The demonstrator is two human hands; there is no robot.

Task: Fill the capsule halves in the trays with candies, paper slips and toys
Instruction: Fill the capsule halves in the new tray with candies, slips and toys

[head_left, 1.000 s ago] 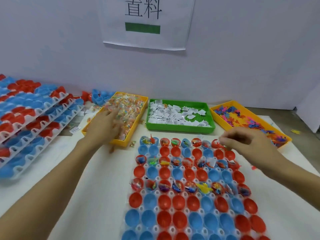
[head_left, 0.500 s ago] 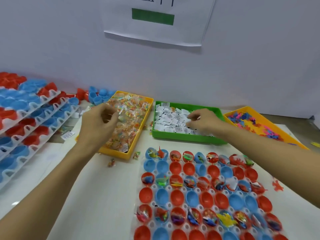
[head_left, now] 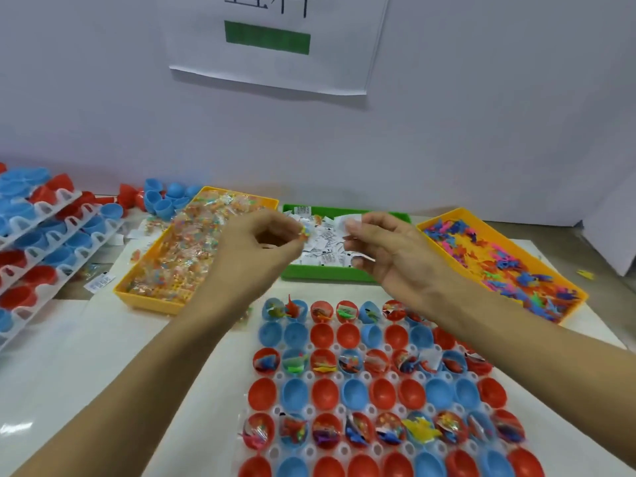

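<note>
A white tray (head_left: 344,378) in front of me holds rows of red and blue capsule halves (head_left: 323,394); alternate rows carry candy, slips and toys, the rows between are bare. My left hand (head_left: 254,246) hovers above the green bin's near left corner and pinches a wrapped candy (head_left: 304,232). My right hand (head_left: 389,249) hangs over the green bin (head_left: 323,274) and holds white paper slips (head_left: 351,222) between thumb and fingers. The two hands face each other a short gap apart.
A yellow bin of wrapped candies (head_left: 186,256) sits left of the green bin, a yellow bin of small plastic toys (head_left: 499,263) right of it. Stacked trays of capsule halves (head_left: 41,242) stand at far left, loose halves (head_left: 161,197) behind. A wall is close behind.
My left hand lifted out of the candy bin with a candy and moved right. My right hand rose from the green bin with paper slips. Both hands came together above the green bin.
</note>
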